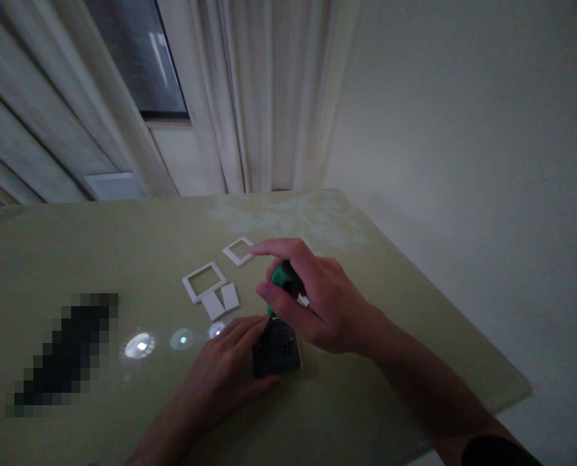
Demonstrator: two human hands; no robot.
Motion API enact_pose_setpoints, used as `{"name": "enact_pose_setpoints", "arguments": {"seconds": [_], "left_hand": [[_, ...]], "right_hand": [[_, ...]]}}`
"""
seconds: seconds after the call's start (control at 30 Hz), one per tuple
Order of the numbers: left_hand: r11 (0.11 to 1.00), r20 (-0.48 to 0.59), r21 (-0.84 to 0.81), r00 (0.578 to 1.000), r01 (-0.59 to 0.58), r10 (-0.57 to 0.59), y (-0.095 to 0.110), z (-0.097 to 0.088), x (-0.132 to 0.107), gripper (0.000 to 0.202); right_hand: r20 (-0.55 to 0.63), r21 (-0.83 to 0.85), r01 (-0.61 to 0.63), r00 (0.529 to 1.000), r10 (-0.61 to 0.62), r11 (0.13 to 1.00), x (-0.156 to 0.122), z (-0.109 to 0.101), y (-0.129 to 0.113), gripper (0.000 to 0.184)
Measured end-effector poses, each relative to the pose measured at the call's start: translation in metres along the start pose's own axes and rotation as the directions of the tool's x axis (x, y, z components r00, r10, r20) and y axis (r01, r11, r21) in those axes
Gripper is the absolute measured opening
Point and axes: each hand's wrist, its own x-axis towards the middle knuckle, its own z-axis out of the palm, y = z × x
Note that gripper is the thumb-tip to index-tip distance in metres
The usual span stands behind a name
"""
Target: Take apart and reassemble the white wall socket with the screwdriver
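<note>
A dark square wall-switch body (277,353) with a pale rim lies on the table, its recessed side facing up. My left hand (230,369) grips it from the left, fingers along the far edge and thumb at the near edge. My right hand (312,294) is closed round the green and black handle of a screwdriver (283,279), index finger stretched forward. The screwdriver points down at the far left corner of the switch body; its tip is hidden near my left fingertips. A small white piece shows partly behind my right hand.
Beyond my hands lie a larger white frame (188,289), a smaller white frame (230,257) and two white plates (213,307). A pixelated dark long object (68,356) is on the left of the table (366,401). Curtains (279,97) and a wall (487,194) bound the table.
</note>
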Motion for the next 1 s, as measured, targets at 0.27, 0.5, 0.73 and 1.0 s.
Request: {"name": "enact_pose_setpoints", "arguments": {"seconds": [0.27, 0.5, 0.73, 1.0], "left_hand": [[0.995, 0.008, -0.086, 0.999, 0.044, -0.044, 0.007, -0.001, 0.0, 0.072], [0.974, 0.014, -0.211, 0.996, 0.088, -0.087, 0.01, -0.003, 0.011, 0.076], [0.938, 0.042, -0.319, 0.991, 0.132, -0.125, 0.011, 0.0, 0.017, 0.089], [0.955, 0.088, -0.268, 0.991, 0.126, -0.106, 0.002, -0.002, 0.013, 0.083]], "right_hand": [[-0.01, -0.005, -0.006, 1.0, 0.006, 1.0, 0.001, -0.001, 0.002, 0.037], [-0.02, -0.03, -0.004, 1.0, 0.003, 1.0, 0.001, -0.002, 0.002, 0.037], [-0.025, -0.035, 0.004, 1.0, -0.005, 0.999, 0.001, -0.002, 0.001, 0.036], [-0.041, -0.029, 0.007, 0.999, -0.008, 1.0, 0.003, -0.003, 0.001, 0.035]]}}
